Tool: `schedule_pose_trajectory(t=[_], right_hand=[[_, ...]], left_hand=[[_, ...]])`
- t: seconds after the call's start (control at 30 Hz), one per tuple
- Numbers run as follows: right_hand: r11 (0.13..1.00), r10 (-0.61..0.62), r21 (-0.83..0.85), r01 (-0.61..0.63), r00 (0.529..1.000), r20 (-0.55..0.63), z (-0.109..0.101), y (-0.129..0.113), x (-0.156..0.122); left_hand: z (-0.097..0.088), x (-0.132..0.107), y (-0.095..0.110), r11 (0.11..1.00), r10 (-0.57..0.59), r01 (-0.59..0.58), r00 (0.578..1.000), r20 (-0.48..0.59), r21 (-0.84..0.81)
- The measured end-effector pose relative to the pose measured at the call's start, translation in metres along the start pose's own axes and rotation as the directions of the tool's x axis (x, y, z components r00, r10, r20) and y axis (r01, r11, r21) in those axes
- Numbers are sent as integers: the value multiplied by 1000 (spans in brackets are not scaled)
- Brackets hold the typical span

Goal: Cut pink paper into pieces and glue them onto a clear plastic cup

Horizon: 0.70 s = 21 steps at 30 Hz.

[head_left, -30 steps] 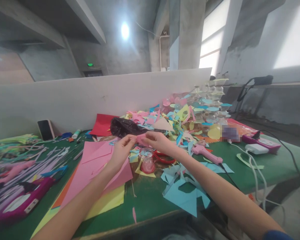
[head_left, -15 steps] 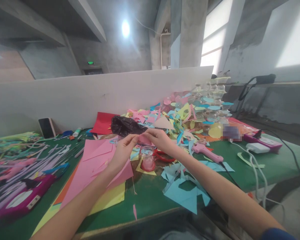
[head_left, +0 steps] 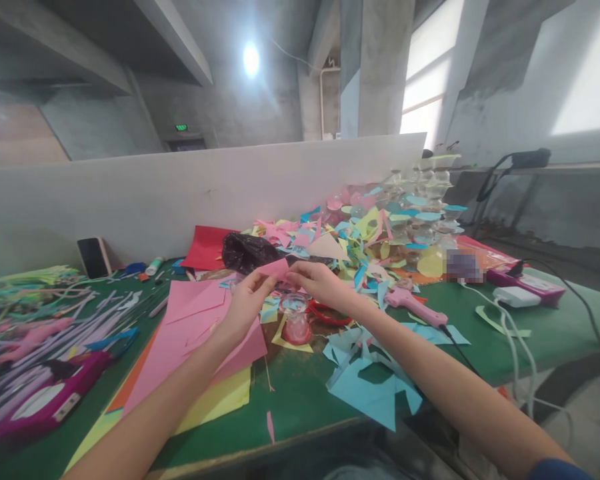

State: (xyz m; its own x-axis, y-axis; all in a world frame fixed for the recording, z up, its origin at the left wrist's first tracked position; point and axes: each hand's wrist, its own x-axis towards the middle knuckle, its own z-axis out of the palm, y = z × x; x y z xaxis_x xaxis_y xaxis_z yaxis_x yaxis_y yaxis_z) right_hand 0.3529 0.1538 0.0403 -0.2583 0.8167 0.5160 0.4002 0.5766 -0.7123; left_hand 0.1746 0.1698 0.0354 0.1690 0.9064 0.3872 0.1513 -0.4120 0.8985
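My left hand (head_left: 243,303) and my right hand (head_left: 318,283) both pinch a small pink paper piece (head_left: 276,268) between their fingertips, held just above the green table (head_left: 300,393). Directly below it stands a small clear cup (head_left: 295,319) with pink at the bottom. Red scissors (head_left: 327,314) lie under my right wrist. A stack of pink paper sheets (head_left: 195,330) lies under my left forearm.
A pink glue gun (head_left: 414,307) with a cord lies right of my hands. Blue paper offcuts (head_left: 370,380) sit near the front edge. A heap of coloured scraps (head_left: 360,233), a black bag (head_left: 250,252), a red sheet (head_left: 205,248) and a phone (head_left: 93,257) line the white partition.
The pink piece has turned up a little and shows more between my fingertips. My hands stay almost in the same place above the cup.
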Motion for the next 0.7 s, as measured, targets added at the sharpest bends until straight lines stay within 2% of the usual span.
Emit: schedule_pose_trajectory(t=[0.07,0.13,0.2,0.27,0.33,0.47,0.57,0.7], right_hand=[[993,-12,-113,11,1000,-14,-2,-1,0],[944,2,-331,-15,999,-40,-6,-2,0],[805,69,-587,-84,996,-49,-10,-1,0],[651,166,-745,-146,985,-48,-13,1,-1],[573,260,-798,-186,965,-38,-14,5,-3],[512,410,-827,-232,912,-2,-15,9,-6],[481,495,-847,-229,867,47,-16,6,-8],[470,565,-859,-202,816,117,-17,2,-10]], left_hand=[[0,2,-1,998,-2,-1,999,-43,-62],[-1,5,-3,985,9,-23,997,-80,-174],[-3,8,-4,964,6,-31,996,-91,-264],[-4,10,-6,963,-16,-9,996,-92,-269],[-6,12,-10,975,-33,11,995,-92,-223],[-9,17,-22,992,6,-18,996,-89,-128],[-11,21,-31,999,27,-29,998,-51,-43],[-13,21,-36,1000,-29,29,1000,5,0]])
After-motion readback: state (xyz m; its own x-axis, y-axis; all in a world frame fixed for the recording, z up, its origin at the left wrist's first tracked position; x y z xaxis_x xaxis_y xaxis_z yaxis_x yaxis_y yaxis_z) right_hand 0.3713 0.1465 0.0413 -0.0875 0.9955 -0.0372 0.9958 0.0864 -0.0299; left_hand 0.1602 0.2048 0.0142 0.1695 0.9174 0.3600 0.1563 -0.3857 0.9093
